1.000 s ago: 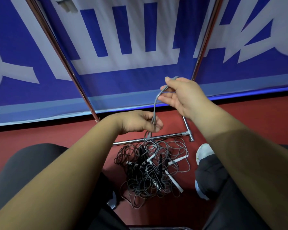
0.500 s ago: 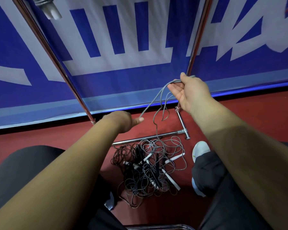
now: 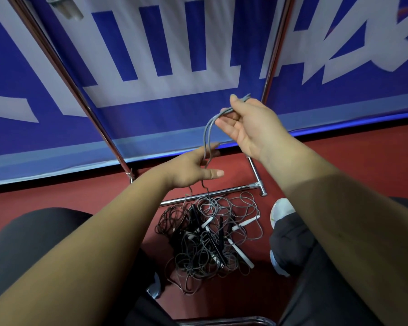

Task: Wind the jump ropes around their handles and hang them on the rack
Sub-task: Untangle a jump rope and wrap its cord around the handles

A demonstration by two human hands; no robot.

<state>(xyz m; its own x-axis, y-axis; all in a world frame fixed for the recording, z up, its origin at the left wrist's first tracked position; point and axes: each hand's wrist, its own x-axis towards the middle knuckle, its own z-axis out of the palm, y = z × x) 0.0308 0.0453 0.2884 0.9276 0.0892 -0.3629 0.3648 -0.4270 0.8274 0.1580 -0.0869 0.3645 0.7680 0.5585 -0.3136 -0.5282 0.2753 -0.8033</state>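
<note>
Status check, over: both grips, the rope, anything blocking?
Right grip pinches grey rope loops, raised. Left grip open, strands pass between thumb and finger. Rope trails into tangled pile on floor; snag likely.

Big blue banner (image 3: 198, 123) fills the back, huge white lettering (image 3: 165, 90) across it (cropped, unreadable). Below, dark red floor (image 3: 363, 165), with blue glow at the seam.

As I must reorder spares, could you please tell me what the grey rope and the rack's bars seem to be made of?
Grey rope: probably plastic-coated cord, smooth and matte; it bends in soft loops from the right hand.
Rack bars: metal tubing, likely chromed; bright mirror-like highlights.
</note>
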